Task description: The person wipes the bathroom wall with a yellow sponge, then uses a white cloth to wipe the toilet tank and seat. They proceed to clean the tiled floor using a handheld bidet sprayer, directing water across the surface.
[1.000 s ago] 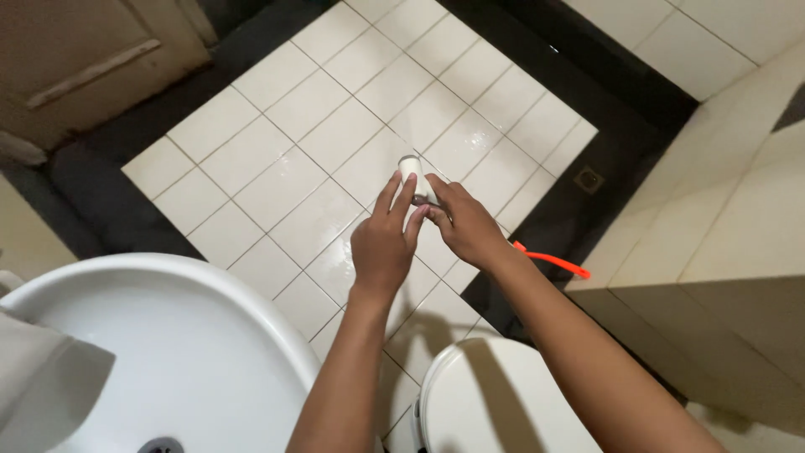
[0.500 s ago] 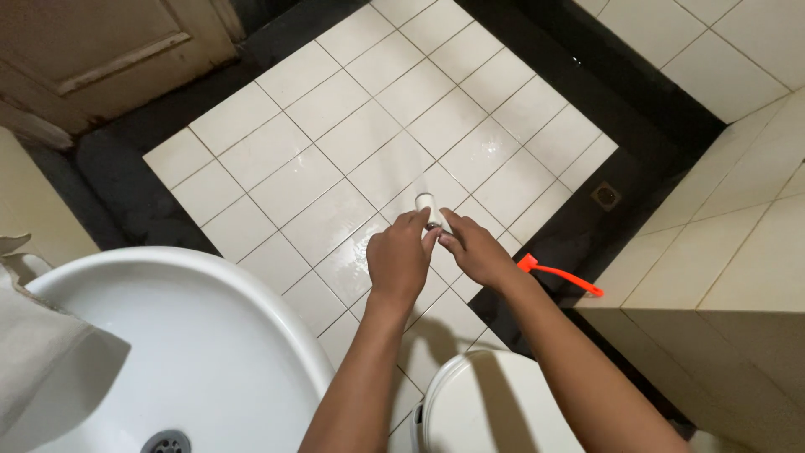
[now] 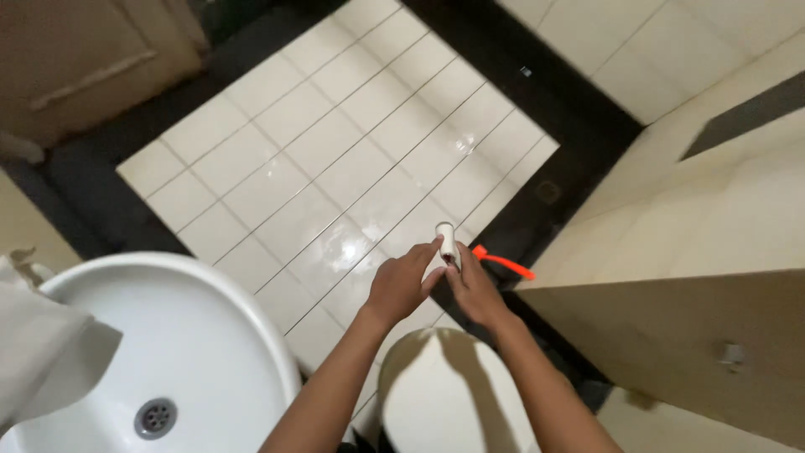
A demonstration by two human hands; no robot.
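White floor tiles (image 3: 319, 159) with a dark border filled most of the view, and beige walls (image 3: 713, 218) stood on the right. At the lower left was the basin (image 3: 126, 335), white and round; inside it I could see only the metal drain (image 3: 156, 417), and the bowl looked dry, though this was hard to tell. A white cloth (image 3: 42, 352) hung over its left edge. Below the hands was a white round lid (image 3: 453, 394), closed, so what was under it could not be seen. Near the upper left corner stood a brown door (image 3: 75, 67).

Both arms reached forward over the lid. The left hand (image 3: 401, 283) and the right hand (image 3: 474, 289) met at a small white tube (image 3: 446, 239), held upright above the floor tiles. The left fingers were half curled, with the tips pressed on the left side of the tube. The right fingers closed around its lower part from the other side. An orange strip (image 3: 503, 262) lay just beside the right hand, on the dark border. Whether the tube was open at the top, I could not tell.
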